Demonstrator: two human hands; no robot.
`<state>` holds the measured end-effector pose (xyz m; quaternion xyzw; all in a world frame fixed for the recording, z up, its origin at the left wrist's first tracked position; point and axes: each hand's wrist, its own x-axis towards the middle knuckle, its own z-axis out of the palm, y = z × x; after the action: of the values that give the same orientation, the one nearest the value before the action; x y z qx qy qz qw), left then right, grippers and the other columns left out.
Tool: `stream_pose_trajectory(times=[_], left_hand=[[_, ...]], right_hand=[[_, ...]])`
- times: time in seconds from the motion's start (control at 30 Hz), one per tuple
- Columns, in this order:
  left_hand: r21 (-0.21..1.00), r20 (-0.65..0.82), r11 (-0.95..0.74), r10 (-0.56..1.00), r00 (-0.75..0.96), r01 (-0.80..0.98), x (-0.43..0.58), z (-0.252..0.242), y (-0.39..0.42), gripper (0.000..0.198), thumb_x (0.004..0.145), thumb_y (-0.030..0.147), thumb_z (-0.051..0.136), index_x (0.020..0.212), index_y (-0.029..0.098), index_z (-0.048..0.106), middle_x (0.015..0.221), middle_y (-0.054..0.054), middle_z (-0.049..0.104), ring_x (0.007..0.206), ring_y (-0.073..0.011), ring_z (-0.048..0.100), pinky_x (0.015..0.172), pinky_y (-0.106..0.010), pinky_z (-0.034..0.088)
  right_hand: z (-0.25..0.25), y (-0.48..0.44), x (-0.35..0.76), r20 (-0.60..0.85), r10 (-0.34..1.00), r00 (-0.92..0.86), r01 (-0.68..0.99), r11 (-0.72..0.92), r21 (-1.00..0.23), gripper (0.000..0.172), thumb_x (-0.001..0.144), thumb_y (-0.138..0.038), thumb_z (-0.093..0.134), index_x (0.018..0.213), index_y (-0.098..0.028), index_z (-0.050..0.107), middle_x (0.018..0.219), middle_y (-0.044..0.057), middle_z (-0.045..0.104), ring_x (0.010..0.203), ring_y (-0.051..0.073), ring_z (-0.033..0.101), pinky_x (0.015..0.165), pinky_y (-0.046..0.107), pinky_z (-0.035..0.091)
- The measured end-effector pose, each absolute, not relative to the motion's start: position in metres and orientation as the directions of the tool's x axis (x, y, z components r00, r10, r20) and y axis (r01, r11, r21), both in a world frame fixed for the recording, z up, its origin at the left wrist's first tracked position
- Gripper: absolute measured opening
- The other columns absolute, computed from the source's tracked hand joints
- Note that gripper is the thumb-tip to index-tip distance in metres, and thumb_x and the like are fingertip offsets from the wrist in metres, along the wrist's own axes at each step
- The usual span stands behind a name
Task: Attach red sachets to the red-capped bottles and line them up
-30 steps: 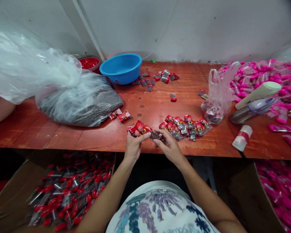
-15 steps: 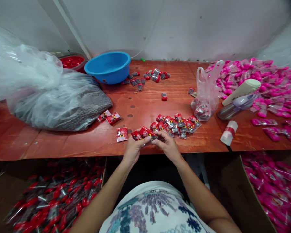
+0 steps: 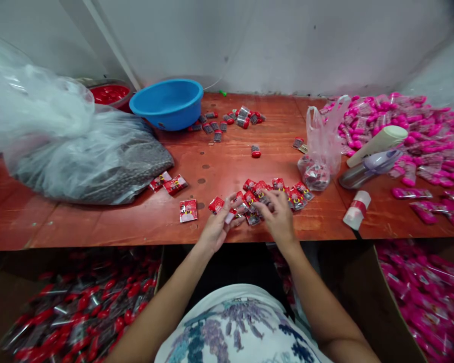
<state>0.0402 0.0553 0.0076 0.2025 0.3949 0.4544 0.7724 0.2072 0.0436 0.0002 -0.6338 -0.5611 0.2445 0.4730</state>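
My left hand (image 3: 215, 228) holds a small red packet (image 3: 217, 203) at its fingers, and a pale-pink edge of packaging shows by the thumb. To its right, my right hand (image 3: 279, 220) reaches over a pile of red printed packets (image 3: 296, 198), fingers apart and touching or just above them; whether it grips one I cannot tell for sure, though none shows between its fingertips. A single red packet (image 3: 188, 210) lies flat to the left of my left hand. Farther left, two more red packets (image 3: 175, 185) rest against a clear bag of dark contents (image 3: 98, 161).
At the back stand a blue basin (image 3: 166, 108) and several small red-capped containers (image 3: 243, 121). On the right are a knotted plastic bag (image 3: 318, 169), a purple-topped bottle (image 3: 371, 169), a white roll (image 3: 357, 209) and heaped pink items (image 3: 419, 131). Boxes of red and pink items sit below the table edge.
My hands have moved apart. The right one has gone right and spread over the pile, leaving the packets they both held; the left still has packets at its fingers.
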Motion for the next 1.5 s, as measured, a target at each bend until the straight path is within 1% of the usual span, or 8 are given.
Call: stream_pose_trajectory(times=[0.2,0.43,0.57,0.67,0.87,1.27,1.43,1.5], left_hand=[[0.599,-0.408,0.466,0.877,0.254,-0.651,0.036,0.003,0.058,0.035,0.078,0.037,0.07,0.107,0.019,0.067,0.096,-0.006,0.072,0.091,-0.0186,0.067,0.085,-0.033,0.053],[0.731,-0.367,0.301,0.93,0.02,-0.612,0.011,0.004,0.069,0.03,0.06,0.018,0.082,0.088,0.013,0.07,0.086,-0.004,0.073,0.073,-0.0153,0.067,0.069,-0.026,0.056],[0.716,-0.417,0.289,0.907,-0.058,-0.635,0.001,0.0,0.079,0.03,0.056,0.016,0.083,0.082,0.011,0.068,0.077,-0.003,0.072,0.066,-0.0149,0.067,0.063,-0.026,0.057],[0.657,-0.464,0.308,0.885,-0.047,-0.688,-0.007,-0.002,0.085,0.029,0.058,0.015,0.082,0.082,0.012,0.066,0.075,-0.003,0.072,0.063,-0.0148,0.067,0.061,-0.027,0.058],[0.503,-0.578,0.33,0.815,-0.028,-0.799,-0.022,-0.003,0.087,0.011,0.073,0.009,0.069,0.081,0.014,0.064,0.072,-0.002,0.072,0.058,-0.0135,0.067,0.06,-0.027,0.059],[0.332,-0.699,0.338,0.715,0.01,-0.881,-0.03,0.005,0.077,0.007,0.084,0.012,0.058,0.079,0.014,0.062,0.067,-0.005,0.071,0.059,-0.0148,0.069,0.06,-0.026,0.058],[0.348,-0.681,0.288,0.732,-0.029,-0.892,-0.039,0.009,0.069,0.005,0.082,0.011,0.06,0.081,0.014,0.064,0.07,-0.005,0.071,0.061,-0.0147,0.069,0.062,-0.026,0.058],[0.362,-0.663,0.258,0.747,-0.053,-0.895,-0.043,0.009,0.067,0.004,0.082,0.012,0.062,0.082,0.014,0.065,0.072,-0.005,0.072,0.063,-0.0152,0.069,0.062,-0.026,0.058]], right_hand=[[-0.004,0.049,0.16,0.031,0.997,-0.07,0.053,0.035,-0.998,0.038,0.083,-0.028,0.061,0.12,-0.025,0.06,0.094,0.002,0.067,0.082,0.016,0.063,0.075,0.027,0.05],[0.011,0.082,0.171,0.114,0.97,-0.217,0.384,0.192,-0.903,0.039,0.088,-0.026,0.055,0.127,-0.026,0.055,0.087,0.001,0.068,0.077,0.014,0.062,0.071,0.025,0.047],[0.026,0.141,0.192,0.108,0.914,-0.391,0.68,0.366,-0.635,0.035,0.094,-0.018,0.042,0.124,-0.025,0.057,0.105,0.004,0.069,0.092,0.015,0.063,0.082,0.025,0.046],[0.039,0.204,0.221,-0.039,0.956,-0.29,0.95,0.282,-0.135,0.047,0.091,-0.007,0.035,0.132,-0.025,0.05,0.132,0.008,0.056,0.11,0.018,0.058,0.087,0.025,0.043],[0.026,0.29,0.244,-0.266,0.923,-0.277,0.957,0.29,0.012,0.039,0.086,-0.021,0.054,0.124,-0.015,0.058,0.114,0.016,0.066,0.089,0.023,0.065,0.074,0.026,0.044],[0.008,0.258,0.169,-0.309,0.807,-0.502,0.851,0.525,-0.011,0.028,0.09,-0.022,0.047,0.106,-0.008,0.065,0.115,0.021,0.061,0.101,0.026,0.059,0.078,0.028,0.041],[0.023,0.219,0.149,-0.236,0.809,-0.539,0.842,0.52,-0.142,0.03,0.092,-0.03,0.045,0.107,-0.011,0.063,0.098,0.014,0.068,0.083,0.02,0.061,0.07,0.026,0.043],[0.028,0.191,0.144,-0.142,0.826,-0.545,0.81,0.475,-0.344,0.034,0.094,-0.033,0.039,0.112,-0.014,0.06,0.095,0.009,0.067,0.076,0.015,0.06,0.065,0.024,0.044]])
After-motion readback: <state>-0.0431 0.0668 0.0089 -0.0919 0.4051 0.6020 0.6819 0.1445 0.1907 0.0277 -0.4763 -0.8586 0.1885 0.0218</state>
